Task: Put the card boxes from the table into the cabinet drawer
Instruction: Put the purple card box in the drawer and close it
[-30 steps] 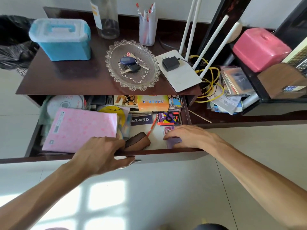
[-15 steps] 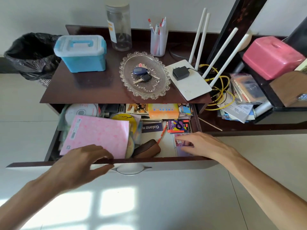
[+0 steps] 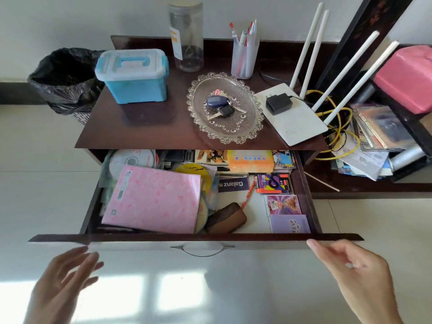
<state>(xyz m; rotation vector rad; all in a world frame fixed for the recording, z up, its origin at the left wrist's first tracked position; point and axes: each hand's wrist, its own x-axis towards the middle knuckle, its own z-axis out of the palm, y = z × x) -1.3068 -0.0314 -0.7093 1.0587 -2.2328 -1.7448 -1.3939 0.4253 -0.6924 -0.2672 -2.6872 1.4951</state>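
The cabinet drawer (image 3: 196,237) stands pulled out below the dark tabletop (image 3: 149,127). Along its right side lie three card boxes: a red and purple one (image 3: 273,184), a pink and purple one (image 3: 283,205) in front of it, and a lilac one (image 3: 289,223) nearest the front edge. My left hand (image 3: 63,284) hovers open in front of the drawer's left end. My right hand (image 3: 355,274) is open just below the drawer's right front corner, fingertips near the rim. Neither hand holds anything.
The drawer also holds a pink folder (image 3: 154,198), discs, a brown case (image 3: 226,218), an orange box (image 3: 250,160) and a pencil. On top stand a blue storage box (image 3: 133,76), a glass dish with keys (image 3: 225,107), a jar, a pen cup and a router (image 3: 292,113). A bin (image 3: 63,80) sits left.
My right hand has left the card boxes and come out of the drawer. My left hand has let go of the drawer front and dropped back. Both hands now hover before the drawer.
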